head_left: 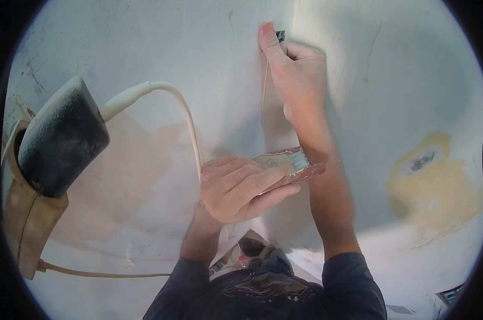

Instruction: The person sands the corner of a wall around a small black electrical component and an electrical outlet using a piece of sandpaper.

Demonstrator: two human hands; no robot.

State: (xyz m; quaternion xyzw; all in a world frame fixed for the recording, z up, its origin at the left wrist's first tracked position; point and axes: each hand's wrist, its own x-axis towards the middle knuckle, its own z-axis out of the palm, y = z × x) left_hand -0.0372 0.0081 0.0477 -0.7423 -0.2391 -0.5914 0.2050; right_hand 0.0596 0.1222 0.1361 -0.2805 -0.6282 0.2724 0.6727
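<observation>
My left hand (241,184) grips a folded piece of sandpaper (279,160). The sheet's pale back bears printing, and its reddish abrasive shows along the curled edges. The far end of the sheet overlaps my right forearm in the view. Higher up, my right hand (295,68) lies against a pale, dusty surface (209,48), thumb extended and the other fingers curled. A small dark piece (280,36) shows just behind that thumb. Whether the curled fingers hold it is hidden.
At left is a dusty black-and-tan device (63,140); its pale cord (185,104) loops down behind my left hand. A second cord (105,275) runs from its lower end. A yellowish patch (437,192) with a dark scuff marks the surface at right. Blurred items (251,252) lie near my body.
</observation>
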